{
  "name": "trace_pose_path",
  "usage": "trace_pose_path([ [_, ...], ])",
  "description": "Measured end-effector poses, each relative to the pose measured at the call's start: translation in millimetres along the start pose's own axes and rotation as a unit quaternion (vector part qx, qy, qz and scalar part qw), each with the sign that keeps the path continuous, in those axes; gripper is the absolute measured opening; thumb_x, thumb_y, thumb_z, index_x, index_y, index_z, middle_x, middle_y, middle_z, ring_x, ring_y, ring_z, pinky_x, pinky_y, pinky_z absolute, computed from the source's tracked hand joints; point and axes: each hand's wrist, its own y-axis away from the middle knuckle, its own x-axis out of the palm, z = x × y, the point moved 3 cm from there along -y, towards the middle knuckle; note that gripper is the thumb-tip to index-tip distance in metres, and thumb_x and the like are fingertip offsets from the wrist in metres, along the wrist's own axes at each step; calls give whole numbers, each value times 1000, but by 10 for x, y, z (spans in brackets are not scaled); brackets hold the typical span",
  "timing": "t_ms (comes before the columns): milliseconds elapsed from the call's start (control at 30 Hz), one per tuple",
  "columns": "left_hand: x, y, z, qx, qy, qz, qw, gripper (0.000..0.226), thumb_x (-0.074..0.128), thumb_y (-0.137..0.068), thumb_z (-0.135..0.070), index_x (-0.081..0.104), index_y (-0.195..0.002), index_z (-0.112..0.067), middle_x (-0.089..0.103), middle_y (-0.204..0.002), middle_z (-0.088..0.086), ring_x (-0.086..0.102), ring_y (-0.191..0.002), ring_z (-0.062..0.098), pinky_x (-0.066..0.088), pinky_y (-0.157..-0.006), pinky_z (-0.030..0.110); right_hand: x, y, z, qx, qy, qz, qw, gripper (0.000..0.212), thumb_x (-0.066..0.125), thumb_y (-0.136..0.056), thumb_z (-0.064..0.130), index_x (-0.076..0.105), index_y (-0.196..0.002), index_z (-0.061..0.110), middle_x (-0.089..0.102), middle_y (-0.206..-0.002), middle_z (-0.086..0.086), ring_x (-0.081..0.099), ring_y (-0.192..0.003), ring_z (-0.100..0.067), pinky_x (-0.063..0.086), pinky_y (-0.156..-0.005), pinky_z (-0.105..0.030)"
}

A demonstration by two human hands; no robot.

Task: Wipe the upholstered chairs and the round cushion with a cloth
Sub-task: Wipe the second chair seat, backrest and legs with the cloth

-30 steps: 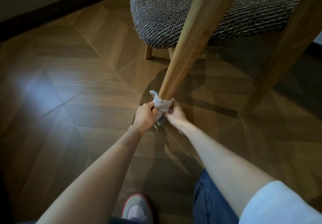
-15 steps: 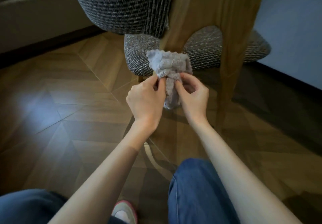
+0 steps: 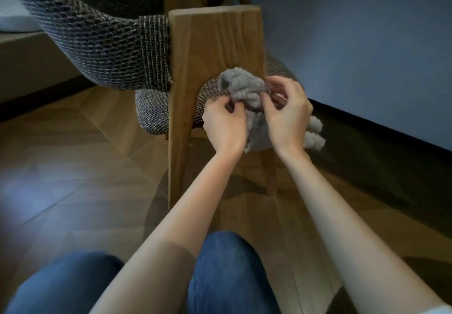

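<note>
A grey fluffy cloth [image 3: 244,91] is bunched between both hands in front of the chair's wooden leg [image 3: 215,52]. My left hand [image 3: 223,125] pinches its left side. My right hand [image 3: 286,115] grips its right side, and loose ends of the cloth hang down below that hand. The upholstered chair has a grey woven backrest [image 3: 97,44] curving in from the upper left and a grey woven seat [image 3: 154,110] behind the leg. No round cushion is in view.
Herringbone wood floor [image 3: 73,167] lies all around. A blue-grey wall [image 3: 367,44] with a dark baseboard runs along the right. A low pale piece of furniture [image 3: 29,64] stands at the far left. My knees in blue jeans [image 3: 232,272] are at the bottom.
Both hands lifted the cloth off the bottom of the chair leg and up to seat height. They now bunch it further right, against the wide upper part of the leg.
</note>
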Motion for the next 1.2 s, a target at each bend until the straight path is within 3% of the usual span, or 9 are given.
trace_pose_path([
  [133,27,-53,41,10,9,31,999,18,58,-92,-21,72,-99,-13,72,-95,3,65,-85,17,51,-78,31,54,169,-283,51,-63,24,996,21,65,-90,14,58,-110,11,62,-108,-1,59,-100,-4,52,-86,-20],
  [267,35,-114,120,13,2,49,999,20,61,-91,-21,73,-106,-15,71,-93,-6,63,-84,6,48,-75,22,105,262,-508,89,-76,83,990,34,70,-83,9,51,-112,10,53,-115,-4,55,-105,-4,45,-91,-12],
  [500,3,-155,199,33,4,63,997,12,61,-90,-20,73,-95,-22,61,-69,-20,54,-58,-10,40,-56,4,-120,210,-587,81,167,111,976,9,63,-90,28,63,-96,21,51,-85,8,51,-79,-11,39,-64,-29],
  [567,-37,-132,171,38,25,66,997,9,62,-90,-21,70,-90,-24,64,-71,-18,60,-62,-4,48,-62,13,-216,155,-477,82,132,85,984,5,59,-93,25,61,-97,23,55,-72,12,56,-70,-10,39,-59,-27],
  [667,-45,-151,90,-15,138,82,987,5,63,-91,-15,65,-92,-20,71,-82,-3,70,-67,8,58,-67,25,-283,-82,-200,35,57,9,998,8,59,-93,18,62,-100,22,65,-85,10,60,-79,-3,45,-67,-11],
  [800,-58,-234,22,-67,186,59,979,28,66,-88,-11,59,-114,-17,65,-106,-5,65,-100,13,55,-91,38,-153,-306,-51,19,-20,31,999,16,63,-90,12,68,-104,15,60,-109,0,56,-102,-5,42,-90,-10],
  [900,-44,-106,-60,-65,241,54,967,46,70,-83,-18,51,-125,-21,62,-121,-2,60,-112,15,49,-98,41,-48,-316,-91,68,-114,59,989,21,60,-93,13,66,-113,15,63,-114,4,58,-105,2,46,-87,-11],
  [1067,102,55,-70,-43,280,111,952,27,68,-78,-50,60,-101,-37,70,-104,-11,66,-97,1,54,-91,31,60,-215,-175,65,-133,123,981,40,58,-94,30,57,-133,19,60,-127,12,51,-121,3,45,-102,-24],
  [1200,156,-84,37,-41,198,60,977,39,58,-91,-47,66,-74,-12,71,-77,8,68,-78,22,56,-81,46,68,-176,-298,92,-133,109,981,43,63,-90,37,61,-129,19,64,-123,11,56,-116,1,49,-99,-28],
])
